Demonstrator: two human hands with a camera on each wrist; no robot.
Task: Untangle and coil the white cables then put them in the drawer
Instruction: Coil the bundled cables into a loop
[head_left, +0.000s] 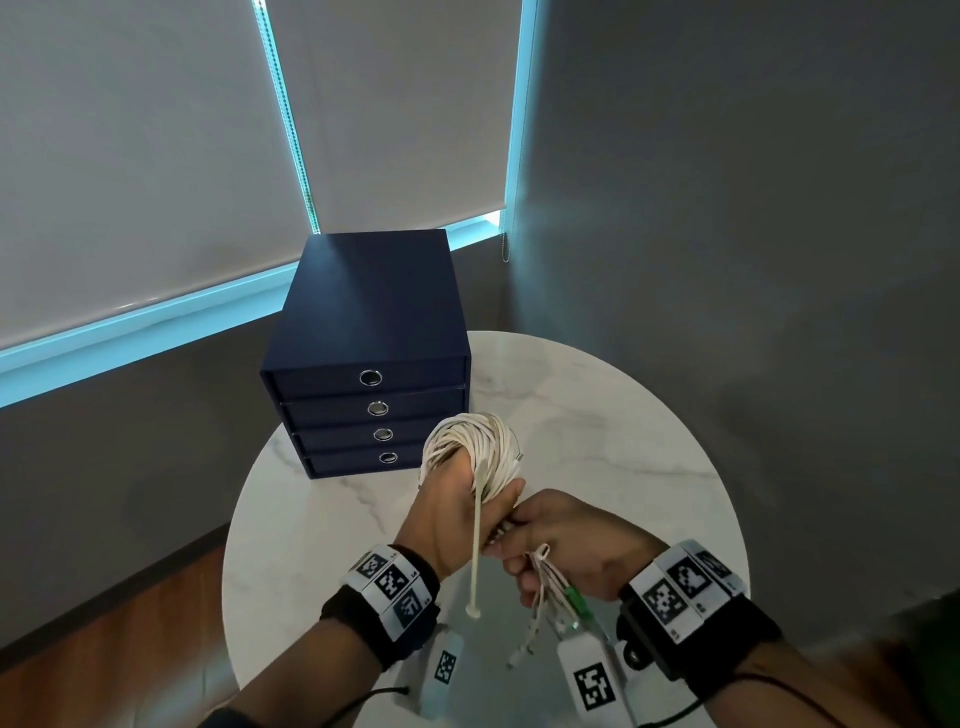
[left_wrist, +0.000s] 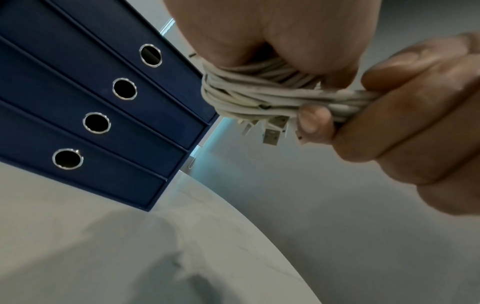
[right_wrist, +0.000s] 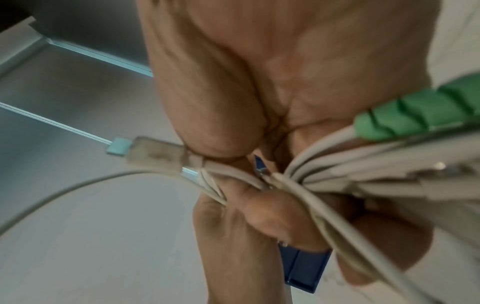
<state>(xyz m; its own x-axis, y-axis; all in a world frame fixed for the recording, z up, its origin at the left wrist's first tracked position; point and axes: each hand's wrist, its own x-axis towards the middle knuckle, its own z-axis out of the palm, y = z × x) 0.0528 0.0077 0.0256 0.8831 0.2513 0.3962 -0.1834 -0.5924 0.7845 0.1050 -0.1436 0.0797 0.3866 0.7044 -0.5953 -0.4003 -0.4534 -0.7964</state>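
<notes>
- Dark navy four-drawer desktop cabinet (head_left: 366, 358) stands at the far left edge of the round white marble-pattern table (head_left: 597, 415). All four drawer fronts sit flush; each carries a round metal-rimmed finger hole (left_wrist: 151, 55).
- Left hand (head_left: 457, 514) is raised above the table in front of the cabinet's lower drawers, fingers curled tight around a thick coil of white cables (head_left: 480, 447). The coil loops over the top of the fist and stands up from it.
- Left wrist view: the coil (left_wrist: 259, 92) is wound in many turns and pressed under the left hand's palm (left_wrist: 259, 30); several white USB plugs (left_wrist: 272, 133) hang below the bundle.
- One stiff cream cable end (head_left: 475, 561) hangs straight down from the left fist and finishes in a small plug, clear of the table.
- Right hand (head_left: 576, 551) is directly beside the left, touching it, its fingers closed on the loose tails of the same cable bunch (right_wrist: 337, 174). The two hands are together, both clamped on the cables.
- Right wrist view: the strands fan out from the right hand's pinch; a green ribbed plug sleeve (right_wrist: 415, 111) lies among them near the palm, and a translucent flat connector (right_wrist: 155, 153) sticks out to the left.
- Loose cable ends (head_left: 535, 618) dangle beneath the right hand, above the near table edge.
- Both wrists wear black bands with printed black-and-white marker tags (head_left: 389, 582).
- Grey roller blinds (head_left: 130, 156) and a grey wall (head_left: 753, 208) stand behind the table.
</notes>
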